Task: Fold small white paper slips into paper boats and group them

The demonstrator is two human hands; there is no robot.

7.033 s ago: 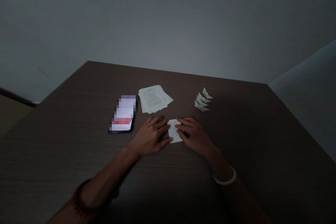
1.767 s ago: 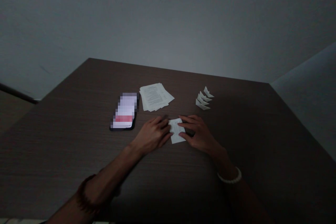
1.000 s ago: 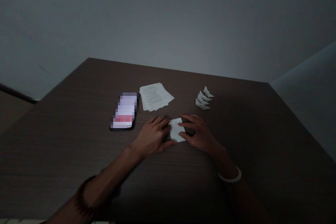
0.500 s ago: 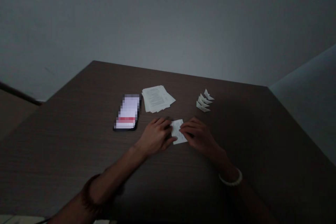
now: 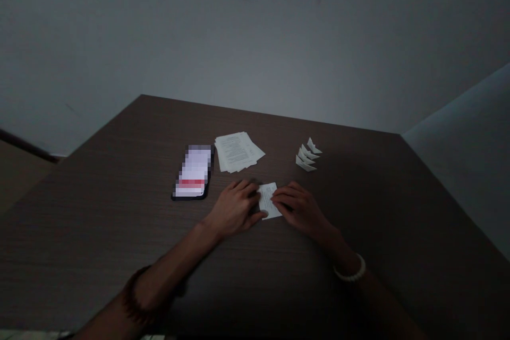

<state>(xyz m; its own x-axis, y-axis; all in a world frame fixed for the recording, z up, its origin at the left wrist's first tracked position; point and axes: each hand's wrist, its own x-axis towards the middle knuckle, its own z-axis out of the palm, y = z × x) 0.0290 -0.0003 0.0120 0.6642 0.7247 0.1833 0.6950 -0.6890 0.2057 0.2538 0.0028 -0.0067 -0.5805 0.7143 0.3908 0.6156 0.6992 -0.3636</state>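
A small folded piece of printed white paper [image 5: 269, 201] lies on the dark wood table [image 5: 119, 255], just in front of me. My left hand [image 5: 235, 208] is at its left edge, fingers curled and the thumb reaching under or along the paper's lower corner. My right hand [image 5: 298, 207] presses in from the right, fingertips on the paper. The paper's edges are partly hidden by both hands. A dark beaded bracelet circles my left wrist [image 5: 139, 297], and a white beaded one [image 5: 349, 271] circles my right.
Beyond the hands lie a stack of printed sheets [image 5: 238, 152], a phone [image 5: 193, 172] with a pixelated screen, and a small row of folded paper boats [image 5: 306, 155]. The table's far edges meet a grey wall [image 5: 255, 53].
Both hands stay on the small paper, with the fingers shifting slightly along its edges. The whole view has moved a little as my head moved. The sheets, phone and boats have not moved.
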